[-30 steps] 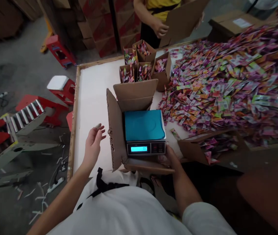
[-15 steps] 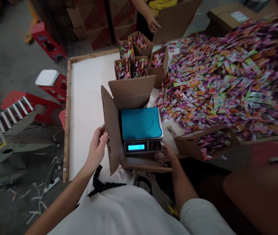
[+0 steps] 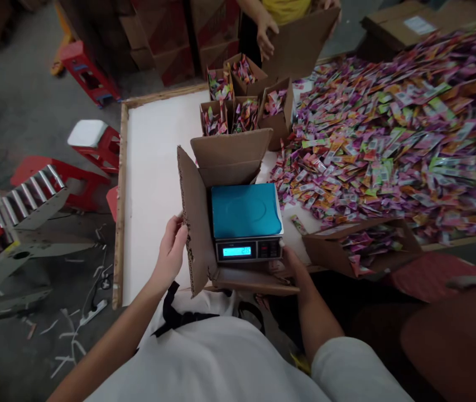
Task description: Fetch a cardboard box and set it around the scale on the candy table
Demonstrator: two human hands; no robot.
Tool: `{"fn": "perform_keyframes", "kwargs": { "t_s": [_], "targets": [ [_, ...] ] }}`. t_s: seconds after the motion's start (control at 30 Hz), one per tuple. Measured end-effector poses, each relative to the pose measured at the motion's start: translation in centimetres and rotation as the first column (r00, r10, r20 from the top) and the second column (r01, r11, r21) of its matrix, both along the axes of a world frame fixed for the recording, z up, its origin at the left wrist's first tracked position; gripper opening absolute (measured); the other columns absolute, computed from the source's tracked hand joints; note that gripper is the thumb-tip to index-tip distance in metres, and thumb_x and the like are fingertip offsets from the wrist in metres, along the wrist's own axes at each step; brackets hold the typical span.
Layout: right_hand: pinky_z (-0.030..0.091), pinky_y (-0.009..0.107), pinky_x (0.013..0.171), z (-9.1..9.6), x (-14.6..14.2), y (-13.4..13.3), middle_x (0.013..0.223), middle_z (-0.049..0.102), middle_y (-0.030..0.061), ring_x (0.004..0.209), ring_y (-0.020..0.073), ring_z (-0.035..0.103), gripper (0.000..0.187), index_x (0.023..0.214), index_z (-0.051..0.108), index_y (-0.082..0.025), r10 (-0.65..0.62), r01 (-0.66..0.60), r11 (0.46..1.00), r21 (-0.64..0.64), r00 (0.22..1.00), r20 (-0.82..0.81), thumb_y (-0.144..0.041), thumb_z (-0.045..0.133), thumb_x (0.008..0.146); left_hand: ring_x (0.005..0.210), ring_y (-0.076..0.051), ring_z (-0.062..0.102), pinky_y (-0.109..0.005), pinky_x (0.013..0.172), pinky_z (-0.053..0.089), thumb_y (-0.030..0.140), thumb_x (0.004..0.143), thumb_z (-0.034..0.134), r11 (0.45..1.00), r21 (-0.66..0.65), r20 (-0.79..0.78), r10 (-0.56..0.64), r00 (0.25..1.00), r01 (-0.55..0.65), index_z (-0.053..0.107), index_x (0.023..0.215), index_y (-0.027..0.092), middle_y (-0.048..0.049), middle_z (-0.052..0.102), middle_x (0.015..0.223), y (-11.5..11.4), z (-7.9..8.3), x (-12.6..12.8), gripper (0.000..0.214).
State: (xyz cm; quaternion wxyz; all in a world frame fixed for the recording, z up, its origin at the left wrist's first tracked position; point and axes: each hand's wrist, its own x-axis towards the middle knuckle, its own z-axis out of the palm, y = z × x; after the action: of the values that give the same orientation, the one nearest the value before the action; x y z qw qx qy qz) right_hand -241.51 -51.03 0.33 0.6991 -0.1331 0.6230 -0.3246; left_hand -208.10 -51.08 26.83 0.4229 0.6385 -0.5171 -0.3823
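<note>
An open cardboard box [image 3: 198, 218] lies on its side on the white table [image 3: 154, 167], flaps spread. Inside it sits a digital scale [image 3: 246, 220] with a teal top and a lit display. My left hand [image 3: 172, 252] is closed on the edge of the box's left flap. At the scale's front right corner, by the lower flap, is my right hand [image 3: 292, 265]; its fingers are mostly hidden there. A huge heap of colourful sachets [image 3: 388, 128] covers the table's right side.
Several small cartons filled with sachets [image 3: 244, 106] stand behind the box. Another person's hands [image 3: 268, 34] hold a large cardboard sheet at the far edge. A low carton with sachets [image 3: 359, 245] lies to my right. Red stools [image 3: 93, 139] and a roller conveyor [image 3: 32, 195] stand on the floor at left.
My left hand moved right from open air and closed on the box's left flap. The right hand stayed at the scale's front corner. The scale reading changed.
</note>
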Motion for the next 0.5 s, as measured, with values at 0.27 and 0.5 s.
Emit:
{"fn": "perform_keyframes", "kwargs": {
  "t_s": [0.27, 0.5],
  "targets": [
    [0.05, 0.04, 0.086, 0.0, 0.0, -2.1, 0.082, 0.069, 0.0093, 0.097, 0.0277, 0.063, 0.058, 0.087, 0.063, -0.021, 0.023, -0.024, 1.0, 0.019, 0.998, 0.055, -0.065, 0.025, 0.084, 0.114, -0.017, 0.05, -0.029, 0.095, 0.043, 0.049, 0.091, 0.042, 1.0, 0.004, 0.006, -0.006, 1.0, 0.006, 0.048, 0.124, 0.016, -0.0092, 0.056, 0.125, 0.0, -0.2, 0.0, 0.047],
    [0.052, 0.045, 0.081, -1.2, -0.5, -2.3, 0.078, 0.068, 0.0117, 0.093, 0.03, 0.064, 0.067, 0.083, 0.065, -0.022, 0.119, -0.12, 0.991, 0.06, 0.993, 0.017, -0.072, 0.02, 0.081, 0.114, -0.019, 0.049, -0.029, 0.092, 0.044, 0.05, 0.091, 0.041, 0.999, 0.032, -0.005, -0.006, 1.0, 0.006, 0.048, 0.124, 0.017, -0.0102, 0.054, 0.127, 0.1, -0.1, -0.1, 0.047]
  ]
}}
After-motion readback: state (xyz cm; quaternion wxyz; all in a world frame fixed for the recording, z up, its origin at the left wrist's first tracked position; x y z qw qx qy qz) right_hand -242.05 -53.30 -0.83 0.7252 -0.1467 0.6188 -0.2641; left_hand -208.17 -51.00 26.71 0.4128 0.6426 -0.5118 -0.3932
